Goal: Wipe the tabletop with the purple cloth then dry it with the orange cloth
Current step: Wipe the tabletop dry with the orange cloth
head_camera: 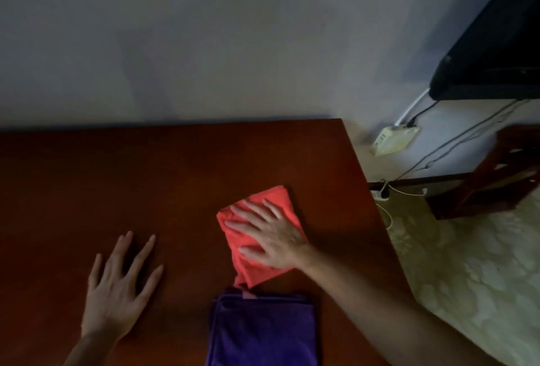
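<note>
On the reddish-brown desk (87, 178), seen from the head camera, the right hand (268, 234) lies flat with fingers spread wide on the orange cloth (280, 199), pressing it to the wood without gripping it. That cloth sits folded and a little rumpled right of the desk's centre, its fingers pointing toward ten o'clock. Toward six o'clock from it, touching or just overlapping its lower corner, lies the purple cloth (263, 333), folded into a neat rectangle at the near edge of the desk. The left hand (117, 292) rests palm down on bare wood at about nine o'clock from the purple cloth, fingers wide apart and holding nothing. Beyond the desk's right edge, toward three o'clock, a patterned floor (467, 272) shows, with a pale power strip (394, 139) and cables by the wall (204, 38), and dark furniture (496, 44) at two o'clock.
</note>
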